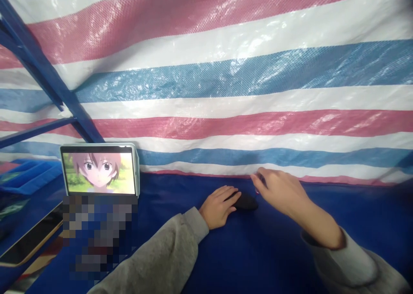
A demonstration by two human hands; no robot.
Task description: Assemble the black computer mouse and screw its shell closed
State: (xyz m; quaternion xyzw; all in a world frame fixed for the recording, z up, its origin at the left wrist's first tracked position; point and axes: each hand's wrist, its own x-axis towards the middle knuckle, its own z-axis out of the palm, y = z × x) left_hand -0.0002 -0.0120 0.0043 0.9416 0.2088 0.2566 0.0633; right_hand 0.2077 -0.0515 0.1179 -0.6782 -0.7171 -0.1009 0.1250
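A dark, rounded, flat object (247, 201) lies on the blue table surface (258, 251). My left hand (220, 207) rests on its left end, palm down, with the fingers over it. To the right and slightly above it is my right hand (279, 188), its thumb and fingers curled toward each other. A small reddish bit (257, 191) shows just below the right fingertips; what it is and whether the fingers hold it is too small to tell.
A tablet (100, 171) showing a cartoon face stands at the left. Blue trays (30, 177) and a phone (35, 236) lie farther left. A striped plastic sheet (226, 126) hangs behind the table, beside a blue metal frame (69, 100).
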